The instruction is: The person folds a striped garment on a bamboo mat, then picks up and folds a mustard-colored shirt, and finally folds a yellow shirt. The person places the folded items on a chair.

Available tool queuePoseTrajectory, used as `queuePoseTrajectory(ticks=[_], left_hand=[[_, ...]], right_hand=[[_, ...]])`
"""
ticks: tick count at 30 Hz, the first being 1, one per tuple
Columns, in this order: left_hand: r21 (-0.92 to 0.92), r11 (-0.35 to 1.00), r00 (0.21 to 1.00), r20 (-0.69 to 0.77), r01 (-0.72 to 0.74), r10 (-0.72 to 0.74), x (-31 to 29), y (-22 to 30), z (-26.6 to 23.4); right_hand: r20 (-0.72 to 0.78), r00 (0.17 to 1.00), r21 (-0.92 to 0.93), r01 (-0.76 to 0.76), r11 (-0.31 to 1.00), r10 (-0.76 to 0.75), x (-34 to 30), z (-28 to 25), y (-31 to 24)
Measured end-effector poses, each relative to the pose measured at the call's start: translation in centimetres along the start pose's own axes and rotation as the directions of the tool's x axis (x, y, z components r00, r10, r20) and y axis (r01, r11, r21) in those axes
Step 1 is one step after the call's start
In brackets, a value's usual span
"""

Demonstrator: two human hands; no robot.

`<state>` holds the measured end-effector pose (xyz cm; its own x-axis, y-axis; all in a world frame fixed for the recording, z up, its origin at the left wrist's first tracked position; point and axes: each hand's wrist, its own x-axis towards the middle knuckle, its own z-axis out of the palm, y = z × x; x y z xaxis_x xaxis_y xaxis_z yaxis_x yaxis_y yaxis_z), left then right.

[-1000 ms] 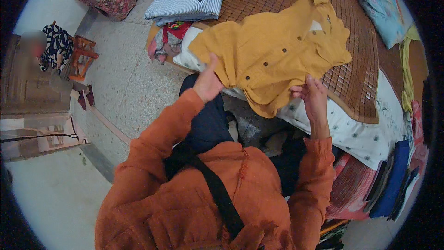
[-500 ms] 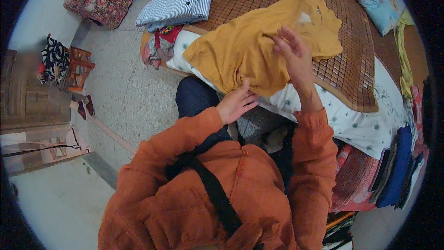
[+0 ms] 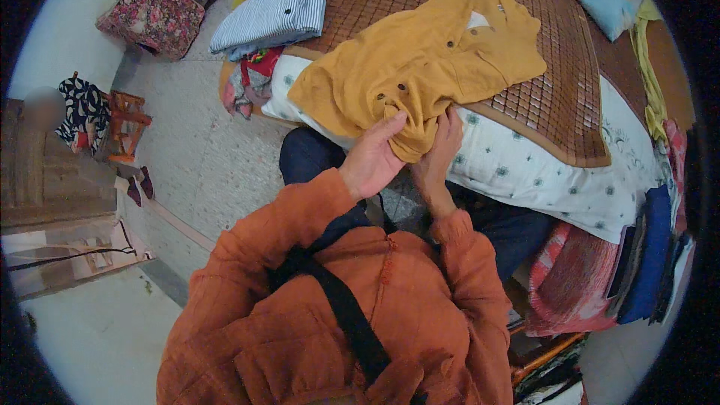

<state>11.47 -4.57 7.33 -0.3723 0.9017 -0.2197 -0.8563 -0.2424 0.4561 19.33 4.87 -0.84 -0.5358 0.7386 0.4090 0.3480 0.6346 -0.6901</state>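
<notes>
A mustard-yellow shirt [image 3: 420, 52] with dark buttons lies across the near edge of a bed, its collar toward the far right. My left hand [image 3: 373, 159] grips its near edge, thumb on top and the other fingers partly under the cloth. Close beside it, my right hand [image 3: 441, 151] is closed on the same gathered edge from the right, with its fingertips partly hidden by folds. Between my hands the fabric bunches up and hangs slightly over the bed's edge.
A brown woven mat [image 3: 559, 101] covers the bed over a white patterned sheet [image 3: 525, 172]. Folded striped clothing [image 3: 274, 15] lies at the far left. Dark folded clothes [image 3: 645, 255] stand at the right. Another person [image 3: 84, 116] sits near a wooden stool [image 3: 129, 126] on the left.
My right hand has come down from above the shirt to its near edge. My left hand has closed on the cloth, and the near edge is now gathered, showing more buttons.
</notes>
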Motion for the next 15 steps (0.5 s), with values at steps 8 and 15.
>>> queuePoseTrajectory(ticks=[8,15], left_hand=[[0.031,0.931,0.931,0.024,-0.364,0.364,0.9,9.4,1.3],[0.133,0.919,0.923,-0.054,-0.371,0.380,0.3,9.6,-1.3]], right_hand=[[-0.250,0.940,0.760,0.040,0.649,0.234,8.4,-4.9,-0.3],[-0.101,0.975,0.376,0.220,0.900,-0.196,0.8,-8.8,-2.9]])
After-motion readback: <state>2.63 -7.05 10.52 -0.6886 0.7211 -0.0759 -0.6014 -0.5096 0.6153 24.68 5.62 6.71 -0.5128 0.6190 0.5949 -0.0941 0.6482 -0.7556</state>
